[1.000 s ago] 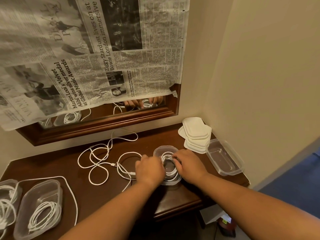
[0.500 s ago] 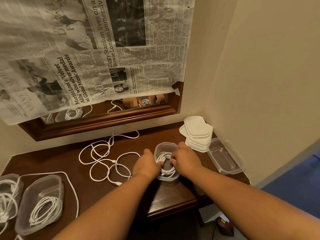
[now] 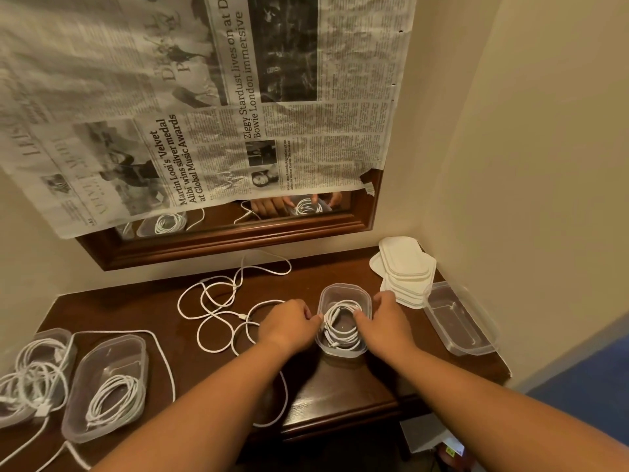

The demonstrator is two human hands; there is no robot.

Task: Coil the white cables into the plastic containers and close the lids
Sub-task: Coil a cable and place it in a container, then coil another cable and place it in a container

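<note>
clear plastic container (image 3: 343, 290) at the middle of the dark wooden table (image 3: 340, 396), rounded-rectangular, lid off, thin see-through walls. inside it a white cable (image 3: 340, 332), slim, wound in several loose oval loops along the walls, a small plug end showing among them. left hand (image 3: 289, 323) at the container's 9 o'clock side, fingers curled, tips at the rim, holding the wall. right hand (image 3: 386, 321) at its 3 o'clock side, fingers curled over the rim, thumb tip down on the coil. at 9 to 10 o'clock, a loose white cable (image 3: 218, 303) sprawled in open loops on the wood, running up to the left hand. at 1 o'clock, a stack of white lids (image 3: 405, 267), fanned unevenly. at 3 o'clock, beyond the right hand, an empty clear container (image 3: 457, 321). at 8 o'clock, near the table's edge, a coil-filled container (image 3: 112, 339) and beside it a far-left container (image 3: 54, 332) heaped with tangled cable. at 12 o'clock, a wood-framed mirror (image 3: 238, 235) mostly covered by newspaper (image 3: 204, 114), both hands and the container reflected in the bare strip.
</note>
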